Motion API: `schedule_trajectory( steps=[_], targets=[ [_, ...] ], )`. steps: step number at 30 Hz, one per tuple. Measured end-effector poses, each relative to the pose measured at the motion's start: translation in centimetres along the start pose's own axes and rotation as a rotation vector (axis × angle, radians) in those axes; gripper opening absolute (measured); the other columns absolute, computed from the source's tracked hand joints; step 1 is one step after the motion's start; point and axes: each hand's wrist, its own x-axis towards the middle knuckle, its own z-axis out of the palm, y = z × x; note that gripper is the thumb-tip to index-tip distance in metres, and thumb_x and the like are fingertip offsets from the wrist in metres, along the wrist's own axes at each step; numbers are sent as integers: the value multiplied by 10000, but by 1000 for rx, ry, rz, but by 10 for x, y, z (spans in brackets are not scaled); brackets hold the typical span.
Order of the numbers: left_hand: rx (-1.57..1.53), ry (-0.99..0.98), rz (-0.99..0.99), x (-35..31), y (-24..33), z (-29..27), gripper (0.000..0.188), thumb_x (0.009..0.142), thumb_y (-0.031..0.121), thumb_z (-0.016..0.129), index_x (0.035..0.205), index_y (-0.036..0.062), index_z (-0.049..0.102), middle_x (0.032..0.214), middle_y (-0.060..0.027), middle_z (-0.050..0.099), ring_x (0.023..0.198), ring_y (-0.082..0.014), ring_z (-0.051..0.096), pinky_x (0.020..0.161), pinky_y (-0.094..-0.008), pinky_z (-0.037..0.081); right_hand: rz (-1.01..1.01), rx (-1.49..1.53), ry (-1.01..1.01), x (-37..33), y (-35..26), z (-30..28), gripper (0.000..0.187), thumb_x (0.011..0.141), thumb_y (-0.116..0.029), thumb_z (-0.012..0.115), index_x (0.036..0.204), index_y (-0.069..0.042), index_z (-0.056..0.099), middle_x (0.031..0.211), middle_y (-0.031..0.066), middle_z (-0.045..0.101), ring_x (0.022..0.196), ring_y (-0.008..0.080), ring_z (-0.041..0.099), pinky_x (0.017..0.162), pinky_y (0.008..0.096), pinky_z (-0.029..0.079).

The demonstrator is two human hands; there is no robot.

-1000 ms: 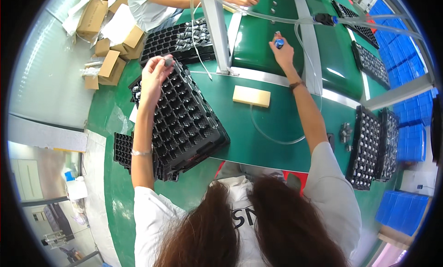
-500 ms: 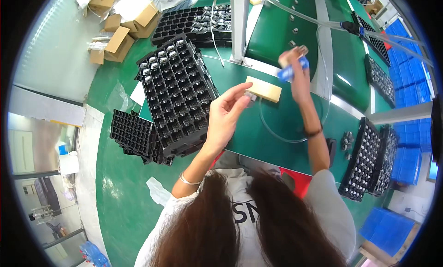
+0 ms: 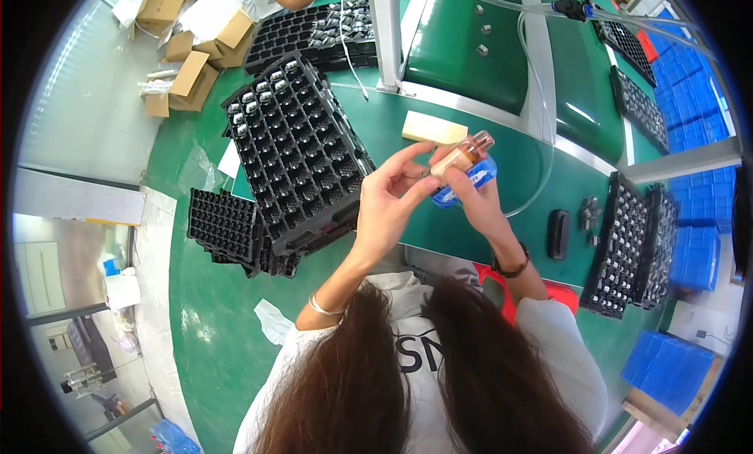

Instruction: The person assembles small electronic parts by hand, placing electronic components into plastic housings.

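Note:
My left hand is at the middle of the view, its thumb and fingers pinched around a small metal part, mostly hidden by the fingertips. Close against it, my right hand grips a hand-sized item with a clear, copper-tinted cylindrical end pointing away to the right. Blue material shows at the right palm beside that item; its exact kind is unclear. The two hands meet above the green table. Just beyond them lies a pale yellow block.
Left of my hands, a large black compartment tray holds a few metal parts at its far end. Trays of parts stand at the right, near a black oblong object and loose parts. A clear hose loops across the table.
My right hand has come back from the far right to meet the left hand, bringing the item it holds. The left hand keeps its pinch. The view has shifted slightly.

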Motion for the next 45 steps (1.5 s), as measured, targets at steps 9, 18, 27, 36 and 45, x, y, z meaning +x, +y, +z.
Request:
schedule_trajectory(
  steps=[9, 18, 27, 36, 45],
  targets=[
    [714, 224, 167, 14, 37, -60, 412, 780, 87, 675, 1173, 41, 562, 1110, -132, 591, 896, -199, 614, 746, -286, 502, -54, -547, 307, 41, 42, -47, 258, 843, -217, 627, 984, -4, 599, 809, 66, 635, 747, 132, 610, 670, 277, 471],
    [1644, 602, 300, 41, 35, -269, 183, 823, 162, 616, 992, 103, 656, 1008, -101, 614, 938, -280, 552, 850, -360, 431, -84, -897, 260, 66, 82, -58, 361, 785, -295, 687, 974, -8, 578, 802, 158, 627, 722, 270, 611, 688, 321, 470],
    [1330, 496, 240, 59, 23, -291, 147, 762, 90, 679, 903, 48, 689, 850, -96, 673, 744, -178, 627, 695, -287, 479, 80, -938, 268, 39, 62, -58, 695, 627, -371, 812, 1138, -72, 448, 852, 97, 529, 768, 226, 528, 712, 309, 442],
    [654, 383, 174, 53, 46, -310, 143, 916, 127, 545, 996, 12, 572, 1176, -136, 582, 1033, -150, 570, 890, -252, 434, -90, -987, 305, 48, 70, -49, 581, 696, -369, 754, 1128, -76, 500, 831, 99, 551, 745, 226, 544, 671, 328, 444],
    [-94, 251, 29, -10, 55, -155, 165, 921, 115, 519, 1053, 19, 494, 1131, -215, 562, 982, -253, 608, 863, -305, 513, -85, -1079, 294, 57, 87, -51, 316, 803, -294, 647, 988, -51, 567, 735, 143, 595, 656, 332, 579, 588, 386, 467]
  ],
)
